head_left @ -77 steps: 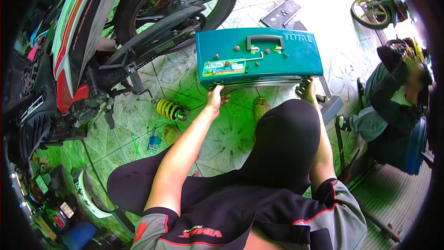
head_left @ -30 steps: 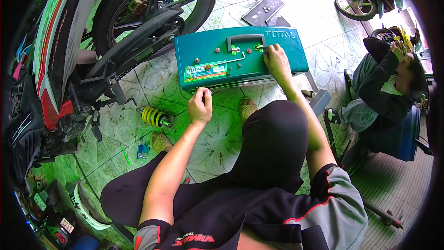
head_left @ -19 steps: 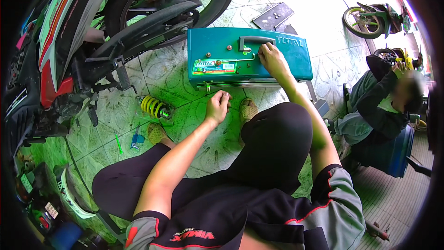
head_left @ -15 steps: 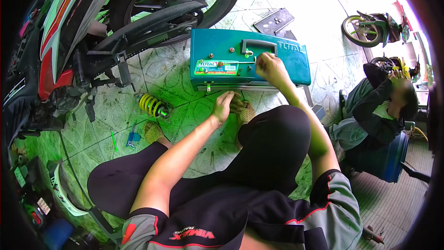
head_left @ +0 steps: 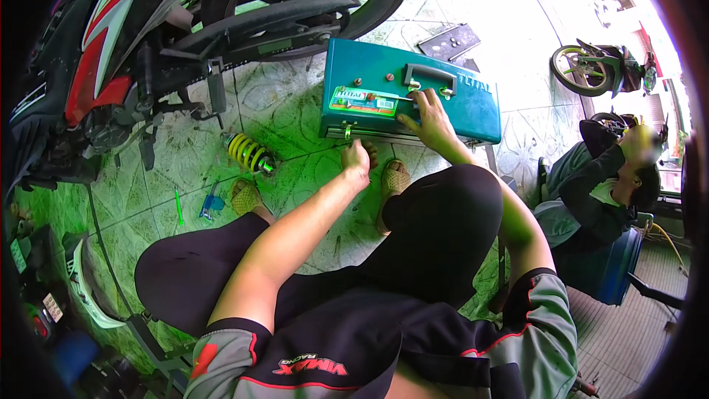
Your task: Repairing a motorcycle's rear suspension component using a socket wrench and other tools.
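A teal metal toolbox (head_left: 473, 107) lies on the floor in front of me, with a handle (head_left: 432, 74), small bolts (head_left: 390, 77) and a labelled sticker (head_left: 353, 101) on its lid. My right hand (head_left: 428, 122) rests on the lid below the handle, fingers apart, near a thin metal rod that it partly hides. My left hand (head_left: 358, 159) is just below the box's front latch (head_left: 348, 130), fingers loosely bent and apart; whether it touches the box I cannot tell.
A motorcycle (head_left: 103, 81) stands at left, near a yellow shock absorber (head_left: 247, 154), a blue tool set (head_left: 213, 199) and a green tool (head_left: 179, 207). A dark plate (head_left: 449, 43) lies behind the box. At right, another person (head_left: 591, 199) sits beside parked motorbikes (head_left: 594, 70).
Both hands have left their grip on the box's ends. My right hand moved onto the lid, shifting left with fingers spreading; my left dropped below the front edge. The view has shifted slightly.
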### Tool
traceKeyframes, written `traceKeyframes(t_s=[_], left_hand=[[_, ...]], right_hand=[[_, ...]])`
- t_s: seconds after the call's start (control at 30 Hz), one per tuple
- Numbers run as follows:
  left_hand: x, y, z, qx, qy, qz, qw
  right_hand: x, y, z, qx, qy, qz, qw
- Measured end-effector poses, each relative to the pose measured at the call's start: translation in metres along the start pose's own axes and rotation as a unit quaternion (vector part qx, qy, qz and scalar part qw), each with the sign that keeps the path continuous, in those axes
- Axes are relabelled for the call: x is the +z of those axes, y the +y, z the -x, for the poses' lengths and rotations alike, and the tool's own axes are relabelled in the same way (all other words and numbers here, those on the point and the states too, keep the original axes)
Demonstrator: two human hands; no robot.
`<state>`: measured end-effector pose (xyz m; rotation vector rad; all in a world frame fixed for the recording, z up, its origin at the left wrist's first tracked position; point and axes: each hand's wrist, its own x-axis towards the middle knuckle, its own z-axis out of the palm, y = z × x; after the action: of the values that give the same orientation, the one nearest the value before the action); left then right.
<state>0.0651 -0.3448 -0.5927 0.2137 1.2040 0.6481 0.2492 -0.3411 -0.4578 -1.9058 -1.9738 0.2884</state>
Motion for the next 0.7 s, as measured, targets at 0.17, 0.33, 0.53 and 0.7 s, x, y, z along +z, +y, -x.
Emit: traceKeyframes(t_s=[0.17, 0.33, 0.53, 0.7], left_hand=[[-0.091, -0.012, -0.034, 0.228, 0.018, -0.435, 0.871], [-0.153, -0.05, -0.031, 0.255, -0.102, -0.65, 0.709], [-0.122, -0.106, -0.064, 0.258, -0.185, -0.723, 0.613], [-0.143, -0.141, -0.107, 0.257, -0.151, -0.741, 0.601]], right_hand=[[0.013, -0.007, -0.009, -0.098, 0.024, 0.026, 0.995], [0.026, 0.011, -0.015, -0.182, 0.02, 0.066, 0.981], [0.033, 0.029, -0.018, -0.222, 0.048, 0.057, 0.972], [0.021, 0.008, -0.027, -0.185, 0.019, 0.012, 0.983]])
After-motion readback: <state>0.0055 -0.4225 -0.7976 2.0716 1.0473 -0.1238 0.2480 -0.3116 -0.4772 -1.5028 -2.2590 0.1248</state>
